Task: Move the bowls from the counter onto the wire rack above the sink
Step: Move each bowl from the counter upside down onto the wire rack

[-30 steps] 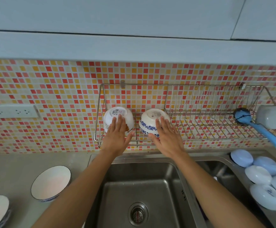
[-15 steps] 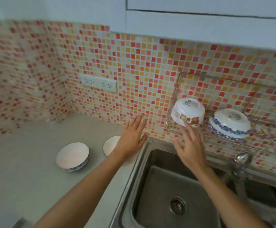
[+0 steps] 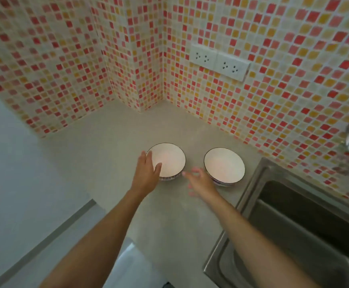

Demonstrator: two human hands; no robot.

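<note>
A grey worktop (image 3: 111, 129) meets a steel sink (image 3: 294, 235) at 4 o'clock. Two white bowls stand upright side by side, apart: left bowl (image 3: 169, 161), right bowl (image 3: 224, 166). The left hand (image 3: 146, 173), fingers spread, overlaps the left bowl's near rim; the right hand (image 3: 200, 181), blurred, loosely spread, holds nothing beside the right bowl.

Both forearms are bare up to the lower edge of the frame, with no sleeve visible. The left hand (image 3: 145, 174) and the right hand (image 3: 200, 182) wear nothing: no glove, ring, watch or bracelet. The right hand's fingers look blurred.
</note>
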